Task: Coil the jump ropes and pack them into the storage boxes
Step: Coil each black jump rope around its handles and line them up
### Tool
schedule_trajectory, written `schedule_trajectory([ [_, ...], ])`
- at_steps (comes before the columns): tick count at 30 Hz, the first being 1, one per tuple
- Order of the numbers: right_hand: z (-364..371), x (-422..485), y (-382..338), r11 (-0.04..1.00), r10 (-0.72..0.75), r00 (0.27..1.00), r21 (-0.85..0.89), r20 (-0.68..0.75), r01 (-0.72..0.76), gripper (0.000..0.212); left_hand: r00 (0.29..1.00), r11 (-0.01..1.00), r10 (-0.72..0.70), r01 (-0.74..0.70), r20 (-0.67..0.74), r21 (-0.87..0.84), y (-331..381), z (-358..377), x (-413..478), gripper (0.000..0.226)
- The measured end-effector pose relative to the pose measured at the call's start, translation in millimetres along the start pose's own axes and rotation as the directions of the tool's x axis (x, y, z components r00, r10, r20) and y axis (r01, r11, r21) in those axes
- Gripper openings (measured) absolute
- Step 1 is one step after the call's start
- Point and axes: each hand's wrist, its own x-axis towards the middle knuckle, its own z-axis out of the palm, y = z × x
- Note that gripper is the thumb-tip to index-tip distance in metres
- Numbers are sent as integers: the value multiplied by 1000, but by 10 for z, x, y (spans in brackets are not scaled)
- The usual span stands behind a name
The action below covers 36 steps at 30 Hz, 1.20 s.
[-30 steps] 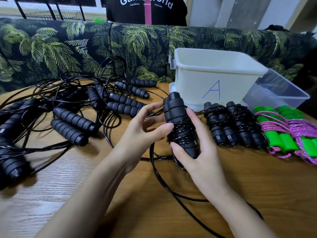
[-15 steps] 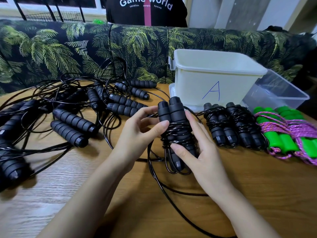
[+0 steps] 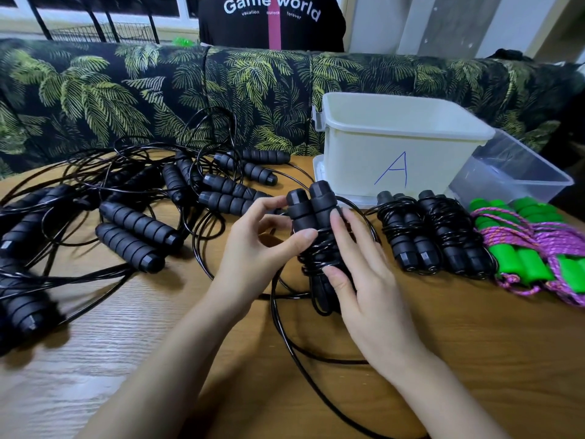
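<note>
While half wound, black jump rope (image 3: 308,217): held in both hands over the middle of the table (image 3: 474,359), two foam handles side by side, cord wrapped tight round their middle.
Long axis: handle tops toward 11 o'clock, butt ends toward 5 o'clock; lower ends resting on the table or just above it, impossible to tell which.
Left hand (image 3: 262,245): at the bundle's 9 o'clock, thumb pressed on the wraps, fingers (image 3: 274,204) curled against the upper handles; clamped on the rope.
Right hand (image 3: 364,280): at the bundle's 4 o'clock, thumb on the lower wraps, fingers laid long up the right side; pinching the rope between thumb and fingers.
Loose cord (image 3: 274,312): leaving the bundle near 7 o'clock, sweeping in a wide loop toward 6 o'clock and out of the bottom of the view; nearer the left wrist than the right.
Step in hand, by judgement: more turns round the handles, slack drawn up from 6 o'clock and laid across the long axis, not along it; left hand likely the better placed to feed it.
Coiled black ropes (image 3: 430,236): two bundles at 3 o'clock, side by side on the table, not yet boxed.
Green-handled ropes (image 3: 531,248): farther out at 3 o'clock, pink cord wound round them.
White box marked A (image 3: 395,137): at 1 o'clock, open, just behind the coiled row.
Clear box (image 3: 512,175): at 2 o'clock, touching or just beside the white one.
Tangle of loose ropes (image 3: 136,229): at 9 to 10 o'clock, unsorted.
</note>
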Motion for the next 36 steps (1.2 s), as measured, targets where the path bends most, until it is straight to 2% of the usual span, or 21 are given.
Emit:
schedule_trajectory([
  [4, -58, 30, 26, 966, 97, 994, 236, 44, -104, 60, 990, 998, -5, 13, 137, -53, 9, -41, 24, 55],
  [8, -30, 12, -22, 961, 98, 989, 249, 110, -123, 61, 996, 997, 21, -14, 89, -78, 32, -7, 7, 52],
  [10, -11, -4, -63, 978, 91, 986, 172, 138, -114, 69, 998, 997, 54, -52, 40, -62, 42, 39, -14, 48],
  [13, 17, -14, -123, 988, 117, 983, -113, 142, -101, 100, 996, 996, 92, -92, 7, -15, 32, 110, -50, 47],
  [15, 44, -12, -164, 962, 118, 991, -255, 58, -100, 112, 997, 996, 81, -81, 0, -33, 23, 138, -64, 51],
  [18, 77, -27, -144, 947, 81, 994, -306, -72, -99, 111, 997, 994, 55, -50, 51, -95, 28, 136, -71, 58],
  [22, 49, -24, -23, 977, 21, 995, -211, -97, -41, 96, 986, 995, 71, -59, 150, -83, 52, 87, -60, 72],
  [26, 50, -14, -2, 998, 52, 998, -31, -44, -53, 89, 974, 995, 96, -89, 207, -42, 72, 58, -52, 66],
  [30, 39, -13, 3, 991, 50, 993, -122, -106, -62, 99, 970, 995, 98, -90, 221, -49, 58, 52, -51, 61],
  [33, 41, -8, 40, 996, 85, 990, -4, -112, -86, 94, 969, 995, 96, -86, 226, -52, 39, 42, -42, 56],
  [36, 35, -9, 7, 983, 125, 985, 148, -121, -107, 88, 981, 993, 100, -87, 166, -83, 44, 42, -32, 48],
])
